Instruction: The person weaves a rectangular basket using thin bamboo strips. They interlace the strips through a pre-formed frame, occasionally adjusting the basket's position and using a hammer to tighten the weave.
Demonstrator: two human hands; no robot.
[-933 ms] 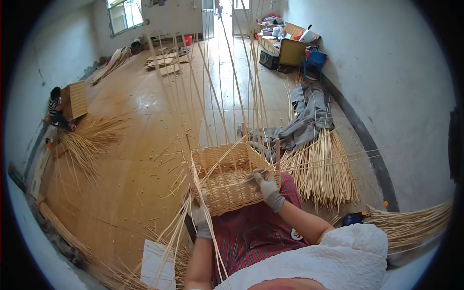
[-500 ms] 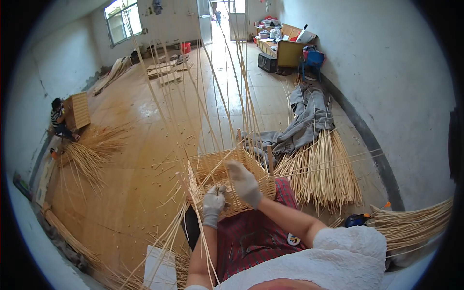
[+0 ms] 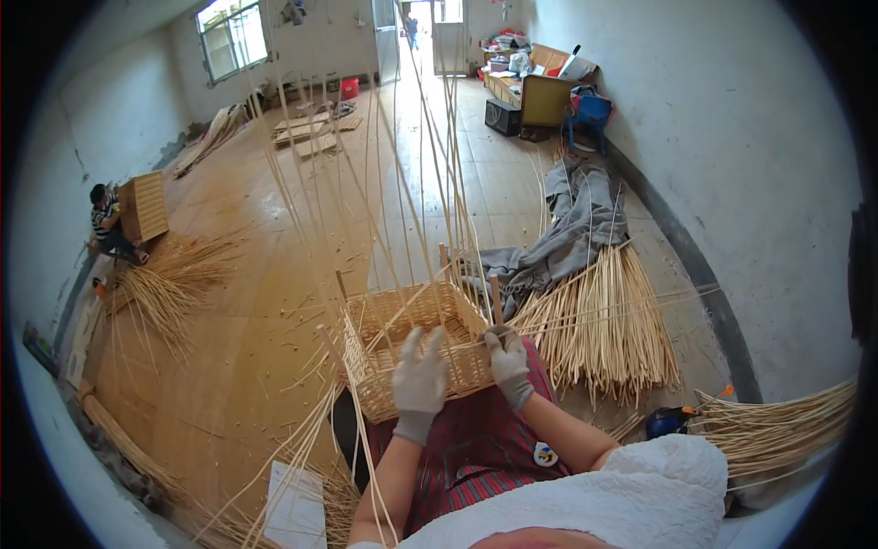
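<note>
A pale woven wicker basket [image 3: 364, 366] rests on my lap, its long upright stakes rising well above its walls. Short wooden posts stand at its corners, among them the right near post [image 3: 497, 297]. My left hand [image 3: 421, 377], in a whitish glove, is at the near wall with its fingers apart, slightly blurred. At the right near corner, just below that post, my gloved right hand [image 3: 509, 364] pinches a wicker strand [image 3: 594, 315] that trails off to the right. What lies under its fingertips is partly hidden.
A large bundle of wicker rods [image 3: 608, 339], partly under a grey cloth [image 3: 585, 206], lies right of the basket. More rods [image 3: 786, 425] lie at the lower right. Loose strands [image 3: 302, 448] hang at the left. Another person [image 3: 112, 224] sits far left beside a woven panel [image 3: 146, 209].
My right hand has moved right and down from over the basket to its right near corner. My left hand has shifted right and its fingers have spread. The basket has moved slightly left.
</note>
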